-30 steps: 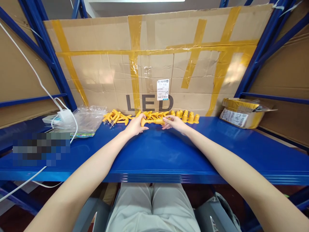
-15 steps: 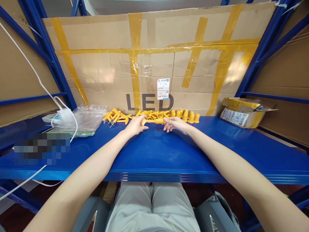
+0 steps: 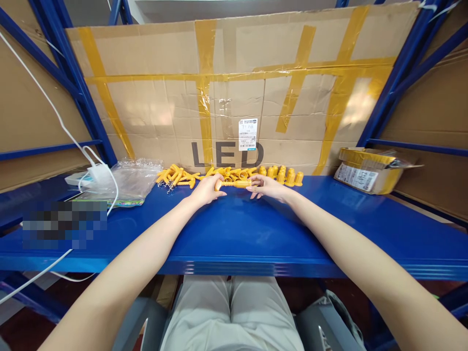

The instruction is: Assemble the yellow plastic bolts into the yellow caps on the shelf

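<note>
Between my hands, just above the blue shelf top (image 3: pixel 234 229), lies a yellow plastic part with a threaded stem (image 3: pixel 227 184) and a wider ribbed sleeve (image 3: pixel 241 184). The stem goes into the sleeve's left end. My left hand (image 3: pixel 207 191) is closed on the stem's left end, partly covering it. At the right, my right hand (image 3: pixel 266 188) pinches the sleeve's end between thumb and fingers. Behind lie several loose yellow pieces: threaded handles (image 3: pixel 175 174) with small metal chains on the left and upright cups (image 3: pixel 290 177) on the right.
A taped cardboard sheet (image 3: pixel 164 117) marked LED stands along the back. Clear plastic bags (image 3: pixel 133 178) and a white plug with cable (image 3: pixel 98 174) lie at left, beside a blurred-out dark object (image 3: pixel 64 222). A small opened carton (image 3: pixel 365 170) sits at right. Blue posts (image 3: pixel 395 78) frame the shelf.
The fingers of my right hand have shifted slightly around the sleeve's end. My left hand keeps its grip on the stem, and the pieces behind have not moved.
</note>
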The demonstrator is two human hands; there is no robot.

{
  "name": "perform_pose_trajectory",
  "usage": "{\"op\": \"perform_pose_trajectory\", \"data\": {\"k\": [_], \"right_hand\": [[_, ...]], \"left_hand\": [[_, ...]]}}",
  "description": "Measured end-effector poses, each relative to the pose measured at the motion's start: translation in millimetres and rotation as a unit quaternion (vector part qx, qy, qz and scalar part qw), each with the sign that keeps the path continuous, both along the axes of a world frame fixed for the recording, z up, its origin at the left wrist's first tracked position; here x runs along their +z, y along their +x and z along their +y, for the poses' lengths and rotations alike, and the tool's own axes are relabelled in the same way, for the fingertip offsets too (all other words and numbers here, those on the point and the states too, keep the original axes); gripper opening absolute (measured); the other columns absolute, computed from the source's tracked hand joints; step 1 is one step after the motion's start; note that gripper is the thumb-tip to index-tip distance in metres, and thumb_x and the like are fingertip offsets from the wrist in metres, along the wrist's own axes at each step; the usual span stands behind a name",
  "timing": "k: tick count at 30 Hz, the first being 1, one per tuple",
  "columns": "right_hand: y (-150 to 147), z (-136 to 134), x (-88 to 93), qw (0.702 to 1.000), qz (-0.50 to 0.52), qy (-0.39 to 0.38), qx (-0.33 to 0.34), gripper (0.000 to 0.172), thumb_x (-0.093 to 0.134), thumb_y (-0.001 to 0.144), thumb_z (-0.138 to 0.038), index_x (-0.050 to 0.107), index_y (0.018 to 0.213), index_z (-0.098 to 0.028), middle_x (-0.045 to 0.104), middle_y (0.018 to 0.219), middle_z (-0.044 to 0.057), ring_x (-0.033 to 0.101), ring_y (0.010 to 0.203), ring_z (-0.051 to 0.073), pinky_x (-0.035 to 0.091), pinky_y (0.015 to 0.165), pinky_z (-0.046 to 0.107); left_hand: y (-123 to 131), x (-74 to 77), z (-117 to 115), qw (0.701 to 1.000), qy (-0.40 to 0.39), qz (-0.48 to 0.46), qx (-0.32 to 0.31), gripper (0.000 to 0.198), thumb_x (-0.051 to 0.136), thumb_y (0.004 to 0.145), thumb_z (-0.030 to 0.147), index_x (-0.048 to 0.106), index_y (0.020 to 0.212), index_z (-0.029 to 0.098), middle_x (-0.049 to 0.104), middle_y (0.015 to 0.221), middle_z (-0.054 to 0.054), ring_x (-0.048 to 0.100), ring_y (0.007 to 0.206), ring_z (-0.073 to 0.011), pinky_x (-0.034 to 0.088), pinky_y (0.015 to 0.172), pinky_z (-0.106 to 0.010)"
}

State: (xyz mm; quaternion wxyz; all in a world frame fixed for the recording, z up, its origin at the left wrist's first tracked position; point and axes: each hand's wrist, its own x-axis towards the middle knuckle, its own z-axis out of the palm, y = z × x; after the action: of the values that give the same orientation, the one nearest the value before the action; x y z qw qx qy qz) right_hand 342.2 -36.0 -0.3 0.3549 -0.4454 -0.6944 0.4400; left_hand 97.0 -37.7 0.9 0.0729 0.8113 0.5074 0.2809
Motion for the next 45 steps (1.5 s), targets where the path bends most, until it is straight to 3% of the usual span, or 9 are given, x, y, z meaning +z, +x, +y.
{"op": "perform_pose_trajectory", "data": {"k": [5,13,18,23,28,45], "right_hand": [[-2.9,-3.6,2.2,1.000,0.005,-0.008,-0.008,0.023,0.068,0.084,-0.027,0.056,0.099,-0.016,0.071,0.105,0.010,0.067,0.063,0.009,0.052,0.053,0.018],[-2.3,-2.5,2.3,1.000,0.001,-0.026,-0.007,0.025,0.065,0.086,-0.027,0.057,0.106,-0.014,0.070,0.107,0.012,0.068,0.065,0.010,0.054,0.056,0.018],[2.9,1.4,1.1,1.000,0.022,-0.013,-0.001,0.042,0.075,0.076,-0.022,0.056,0.113,-0.018,0.068,0.109,0.009,0.069,0.067,0.011,0.055,0.058,0.020],[3.2,0.4,1.6,1.000,0.013,-0.023,-0.010,0.029,0.073,0.079,-0.023,0.059,0.104,-0.016,0.072,0.099,0.008,0.069,0.066,0.012,0.055,0.058,0.020],[2.1,-0.1,0.6,1.000,0.015,-0.025,-0.005,0.021,0.068,0.084,-0.025,0.061,0.101,-0.015,0.072,0.102,0.010,0.069,0.066,0.011,0.055,0.058,0.019],[1.2,1.9,-2.5,1.000,0.005,-0.027,0.004,0.020,0.064,0.087,-0.028,0.065,0.102,-0.015,0.073,0.103,0.010,0.068,0.065,0.010,0.052,0.056,0.017]], "left_hand": [[0.8,1.3,-1.4,1.000,-0.017,-0.015,0.007,0.047,0.077,0.069,0.035,0.055,0.108,0.019,0.064,0.075,0.001,0.061,0.049,-0.0135,0.051,0.060,-0.028],[-0.1,1.5,-1.3,0.999,-0.019,-0.026,-0.001,0.047,0.075,0.071,0.040,0.056,0.109,0.019,0.066,0.079,-0.001,0.062,0.050,-0.0137,0.052,0.063,-0.029],[-1.1,2.8,-1.6,0.998,-0.048,-0.043,-0.018,0.039,0.071,0.075,0.031,0.056,0.109,0.019,0.066,0.076,-0.001,0.062,0.052,-0.0142,0.052,0.059,-0.028],[-1.7,2.4,-1.1,0.998,-0.048,-0.040,-0.029,0.029,0.068,0.077,0.026,0.057,0.103,0.021,0.062,0.062,0.003,0.061,0.053,-0.0151,0.052,0.063,-0.029],[-1.3,3.6,-3.0,0.999,-0.035,-0.027,-0.026,0.029,0.068,0.076,0.027,0.058,0.103,0.021,0.061,0.059,0.004,0.061,0.054,-0.0160,0.051,0.067,-0.030],[-2.7,2.3,-0.2,0.998,-0.040,-0.035,-0.020,0.034,0.073,0.074,0.029,0.057,0.103,0.019,0.061,0.057,0.004,0.062,0.053,-0.0162,0.052,0.063,-0.028]]}}
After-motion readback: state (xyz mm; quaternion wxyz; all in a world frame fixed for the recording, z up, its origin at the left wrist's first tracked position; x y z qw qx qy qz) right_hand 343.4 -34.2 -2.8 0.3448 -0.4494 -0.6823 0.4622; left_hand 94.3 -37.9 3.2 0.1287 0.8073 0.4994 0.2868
